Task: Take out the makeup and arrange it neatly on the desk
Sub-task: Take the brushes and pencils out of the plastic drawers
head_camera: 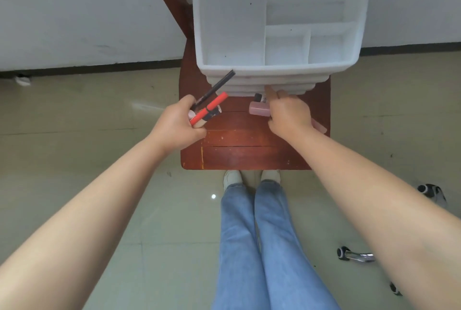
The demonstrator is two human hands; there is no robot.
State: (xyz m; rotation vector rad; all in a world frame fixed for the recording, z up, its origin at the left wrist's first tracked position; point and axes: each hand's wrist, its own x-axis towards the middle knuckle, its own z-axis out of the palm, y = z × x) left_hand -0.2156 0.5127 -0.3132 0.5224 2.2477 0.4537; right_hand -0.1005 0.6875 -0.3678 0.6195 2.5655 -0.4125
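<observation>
The makeup is on and above the small red-brown wooden desk (239, 155), in front of a white organizer box (204, 35) with several compartments. In this view the compartments look bare.

The left hand (178, 123) grips a bundle of makeup with curled fingers. From this fist a long black pencil (217, 87) points toward 1 o'clock, and its tip lies over the front edge of the box. Just below it a red tube (210, 107) points the same way, a little lower. Under the red tube there is a short dark item with a pale end (212, 115), also in the same grip; I cannot tell what kind of product it is.

At 3 o'clock from this bundle, a pink bottle (259, 109) lies on its side on the desk. Directly at 12 o'clock from it, touching or almost touching, is a small bottle with a black cap (260, 97), close to the ribbed front wall of the box. The right hand (289, 113) rests over these two, fingers bent, with one finger stretched toward the box. If it really pinches the pink bottle, I cannot tell, because the hand hides the contact. A pale pink tube (319, 126) shows at 4 o'clock from this hand, partly covered by the wrist.

Below the desk, at 6 o'clock, are blue jeans (249, 247) and light shoes (233, 177) on a greenish tiled floor (74, 122).
</observation>
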